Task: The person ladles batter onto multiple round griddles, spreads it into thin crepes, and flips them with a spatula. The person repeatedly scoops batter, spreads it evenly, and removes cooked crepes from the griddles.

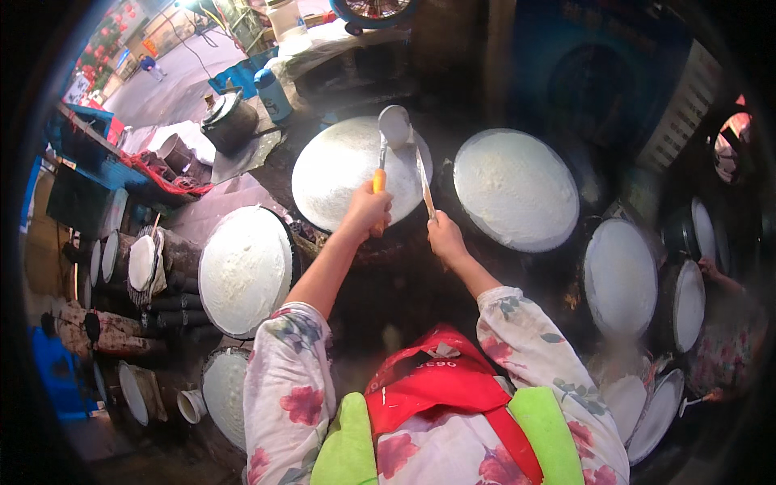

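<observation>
My left hand (370, 209) grips the yellow handle of a metal ladle (394, 125). The ladle's whitish round bowl is raised over the far part of a round griddle (333, 167), which has a pale, streaked surface. In my right hand (447, 237) is a long, narrow spatula or scraper (422, 173) with a wooden-looking handle. Its white-smeared blade slants up to the ladle bowl's right edge; whether the two touch I cannot tell. Right of this griddle, a round pan (515, 189) holds a white, lumpy layer. Another white-covered pan (245, 273) lies to the left.
A dark lidded pot (228, 121) and a blue flask (272, 95) stand beyond the griddle at left. More white-topped round pans (621, 279) line the right side, where another person's hand (710, 268) shows. A white bucket (191, 406) lies at lower left.
</observation>
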Motion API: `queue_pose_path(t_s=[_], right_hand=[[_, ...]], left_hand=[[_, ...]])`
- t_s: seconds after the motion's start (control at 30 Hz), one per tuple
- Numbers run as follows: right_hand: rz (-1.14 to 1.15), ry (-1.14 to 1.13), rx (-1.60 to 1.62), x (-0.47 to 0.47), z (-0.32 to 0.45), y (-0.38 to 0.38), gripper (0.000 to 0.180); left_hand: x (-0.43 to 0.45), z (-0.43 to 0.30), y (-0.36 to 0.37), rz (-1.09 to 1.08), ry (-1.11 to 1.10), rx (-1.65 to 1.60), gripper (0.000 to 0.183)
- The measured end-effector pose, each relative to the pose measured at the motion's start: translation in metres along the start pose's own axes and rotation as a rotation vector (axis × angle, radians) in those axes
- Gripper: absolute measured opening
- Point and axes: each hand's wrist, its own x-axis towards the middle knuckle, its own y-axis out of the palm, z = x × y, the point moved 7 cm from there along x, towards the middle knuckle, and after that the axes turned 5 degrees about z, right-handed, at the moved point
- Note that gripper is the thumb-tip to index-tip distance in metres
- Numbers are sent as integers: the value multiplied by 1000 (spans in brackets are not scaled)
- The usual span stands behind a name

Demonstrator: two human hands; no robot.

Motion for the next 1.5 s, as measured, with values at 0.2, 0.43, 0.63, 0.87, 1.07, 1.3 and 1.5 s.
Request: queue_pose_path(t_s=[0.2,0.43,0.63,0.87,1.07,1.3,1.5], right_hand=[[0,-38,-213,11,29,3,24],[189,-191,-459,65,61,22,26],[250,-225,-568,79,53,2,33],[267,-380,-634,102,80,-3,18],[450,-508,-703,92,89,33,13],[353,-517,-715,146,78,-6,11],[435,-658,-776,121,105,15,13]], left_hand=[[24,11,-26,-400,197,838,56],[36,0,-55,-589,42,1032,63],[8,5,-86,-650,28,971,64],[-35,10,-104,-684,10,779,62],[-56,21,-114,-684,76,743,60],[-103,48,-131,-703,102,470,60],[-141,41,-109,-642,-76,78,60]])
